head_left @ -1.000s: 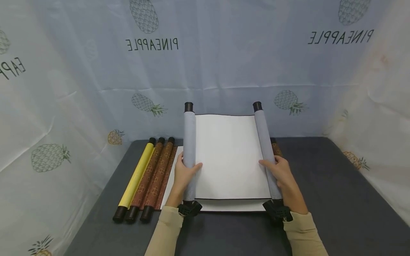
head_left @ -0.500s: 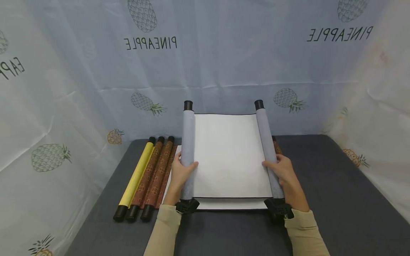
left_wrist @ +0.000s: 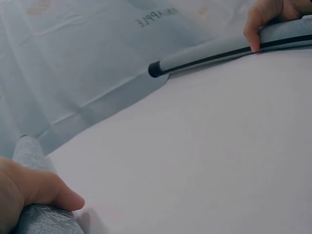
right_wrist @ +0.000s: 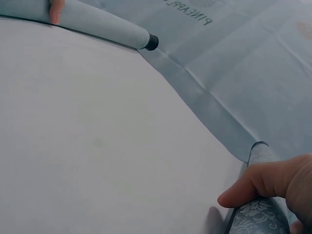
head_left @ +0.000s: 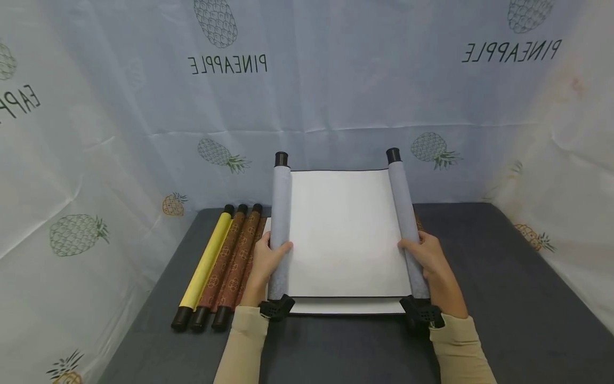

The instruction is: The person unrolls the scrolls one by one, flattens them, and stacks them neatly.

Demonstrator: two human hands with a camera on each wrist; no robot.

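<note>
- Grey brocade-covered left roll [head_left: 280, 229] of the scroll gripped by the left hand [head_left: 266, 261], fingers curled round it, thumb lying on the white side.
- Seen from the left wrist: thumb of the left hand [left_wrist: 29, 192] pressed on the patterned grey fabric of the left roll [left_wrist: 41, 214], just at the edge of the white sheet [left_wrist: 195, 146].
- Grey brocade-covered right roll [head_left: 408, 229] gripped in the same way by the right hand [head_left: 429, 261], fingers wrapped round, thumb toward the sheet.
- Seen from the right wrist: thumb of the right hand [right_wrist: 273, 183] resting on the right roll [right_wrist: 256, 217], beside the white sheet [right_wrist: 97, 136].
- White paper sheet with thin black border [head_left: 345, 234] stretched flat between the two rolls, held up above the table and tilted toward the head camera.
- Black round end caps on top of both rolls, in front of the backdrop.
- Black wrist camera mounts at the lower ends, near the beige sleeves [head_left: 242, 346].
- Second white sheet [head_left: 345, 306] lying flat on the dark grey table [head_left: 503, 298], showing just under the held scroll.
- Yellow rolled scroll with black caps [head_left: 206, 266] and brown patterned rolled scrolls [head_left: 232, 266] lying side by side, touching, on the table left of the left hand.
- Pale blue cloth backdrop printed with pineapples [head_left: 336, 96] behind and on both sides.
</note>
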